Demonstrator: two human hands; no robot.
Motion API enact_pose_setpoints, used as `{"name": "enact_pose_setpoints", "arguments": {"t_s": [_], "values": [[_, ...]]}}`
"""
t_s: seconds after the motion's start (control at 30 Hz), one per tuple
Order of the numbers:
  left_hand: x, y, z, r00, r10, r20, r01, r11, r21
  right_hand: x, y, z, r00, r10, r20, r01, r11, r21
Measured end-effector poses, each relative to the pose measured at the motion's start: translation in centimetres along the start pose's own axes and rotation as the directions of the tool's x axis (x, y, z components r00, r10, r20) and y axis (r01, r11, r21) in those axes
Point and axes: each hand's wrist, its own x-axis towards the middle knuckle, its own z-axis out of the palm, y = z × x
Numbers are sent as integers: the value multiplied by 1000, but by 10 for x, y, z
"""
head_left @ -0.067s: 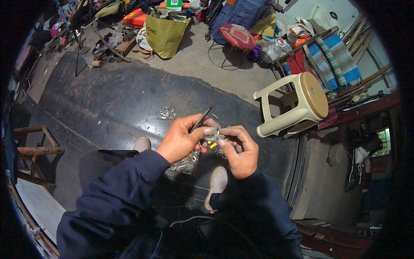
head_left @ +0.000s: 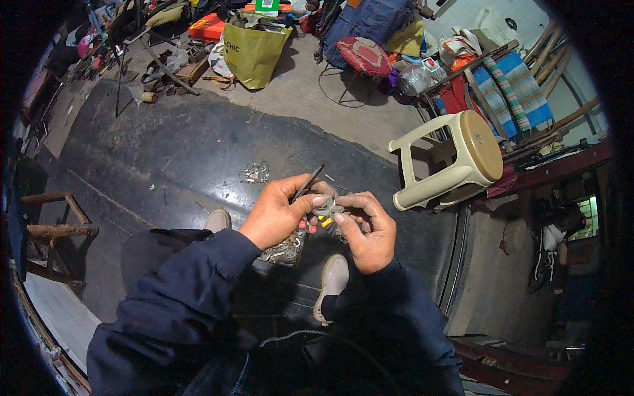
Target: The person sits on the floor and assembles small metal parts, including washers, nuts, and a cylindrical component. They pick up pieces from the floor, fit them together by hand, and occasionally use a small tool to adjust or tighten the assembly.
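Observation:
Both hands meet in front of me over a tray of small metal parts (head_left: 284, 253). My left hand (head_left: 280, 208) is closed, with a thin dark rod-like tool (head_left: 312, 181) slanting up from between thumb and fingers. Its thumb and fingertips also press on a small grey metal part (head_left: 328, 208). From the other side, my right hand (head_left: 370, 231) pinches that same grey part between thumb and forefinger. The part's exact kind cannot be made out. Below the fingers show small red pieces (head_left: 312, 230) and a yellow piece (head_left: 326, 223).
A small heap of metal bits (head_left: 256, 173) lies on the black floor mat (head_left: 165, 152). To the right, a cream plastic stool (head_left: 456, 158) lies on its side. A wooden stool (head_left: 59, 230) stands left. A yellow bag (head_left: 254, 56) and clutter line the far side.

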Motion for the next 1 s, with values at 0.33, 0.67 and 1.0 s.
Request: {"name": "enact_pose_setpoints", "arguments": {"t_s": [0.33,0.67,1.0], "values": [[-1,0,0,1000,26,15,-26,1000,-10,2,-2,0,1000,-21,-18,19,994,-106],[-8,8,4,967,246,-60,-212,916,340,3,-5,1,998,9,-55,-11,999,-34],[-8,7,5,929,368,-41,-323,861,394,3,4,0,999,-21,-46,22,1000,17]]}}
